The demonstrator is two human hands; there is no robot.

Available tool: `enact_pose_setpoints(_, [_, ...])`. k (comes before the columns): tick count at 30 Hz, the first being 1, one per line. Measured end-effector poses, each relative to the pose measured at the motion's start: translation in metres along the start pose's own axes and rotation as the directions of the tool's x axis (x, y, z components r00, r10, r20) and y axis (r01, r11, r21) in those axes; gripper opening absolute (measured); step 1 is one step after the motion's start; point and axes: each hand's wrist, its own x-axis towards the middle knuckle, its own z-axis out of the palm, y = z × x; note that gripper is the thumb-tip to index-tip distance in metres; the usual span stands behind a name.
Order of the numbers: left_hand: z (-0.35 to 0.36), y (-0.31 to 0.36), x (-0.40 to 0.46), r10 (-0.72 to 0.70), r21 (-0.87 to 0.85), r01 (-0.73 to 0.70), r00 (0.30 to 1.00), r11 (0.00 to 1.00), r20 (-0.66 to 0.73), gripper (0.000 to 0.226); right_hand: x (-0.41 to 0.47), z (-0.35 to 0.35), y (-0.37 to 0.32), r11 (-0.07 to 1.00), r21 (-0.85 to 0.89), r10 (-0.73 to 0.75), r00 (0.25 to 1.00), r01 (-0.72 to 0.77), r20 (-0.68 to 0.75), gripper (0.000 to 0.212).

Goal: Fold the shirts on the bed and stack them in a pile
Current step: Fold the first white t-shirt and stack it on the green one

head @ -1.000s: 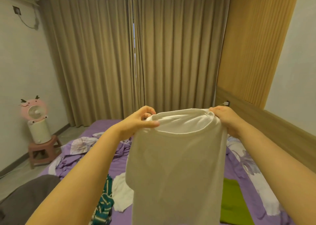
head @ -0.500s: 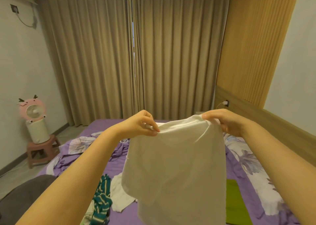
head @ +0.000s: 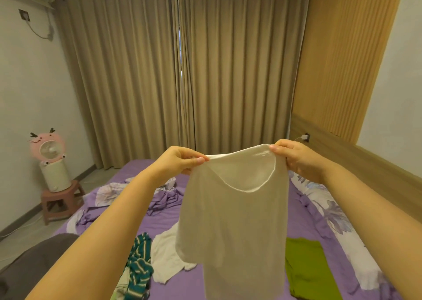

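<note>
Two hands (head: 182, 160) (head: 296, 160), four shirts: two white (head: 235, 220) (head: 166, 258), one green (head: 306, 270), one striped (head: 139, 267), one fan (head: 49, 150), one stool (head: 60, 200)

Thin, matt cream cloth shirt (head: 235, 220); soft purple cotton-like bed sheet (head: 194, 277); heavy matt pleated curtains (head: 182, 71); ribbed wood panel (head: 338, 60).

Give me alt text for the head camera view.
Both hands, the left hand and right hand, hold a cream shirt up by its shoulders above a purple bed. Striped, white and green garments lie below, with closed tan curtains behind.
</note>
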Motion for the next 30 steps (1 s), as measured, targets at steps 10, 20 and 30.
enact_pose_setpoints(10, [0.013, -0.009, -0.008, -0.081, -0.182, 0.082, 0.997, 0.980, 0.011, 0.009, 0.002, -0.014, 0.009, 0.997, -0.079, -0.010, 0.998, 0.014, 0.058, 0.025])
enact_pose_setpoints(20, [0.009, -0.011, -0.012, -0.145, 0.346, 0.049, 0.955, 0.937, 0.259, 0.044, -0.004, 0.002, 0.021, 0.980, -0.199, -0.008, 0.999, -0.002, -0.045, 0.014])
enact_pose_setpoints(30, [0.022, -0.019, -0.009, 0.206, 0.472, -0.166, 0.978, 0.866, -0.034, 0.022, 0.000, 0.006, 0.023, 0.959, -0.283, -0.062, 0.957, -0.022, -0.283, 0.047])
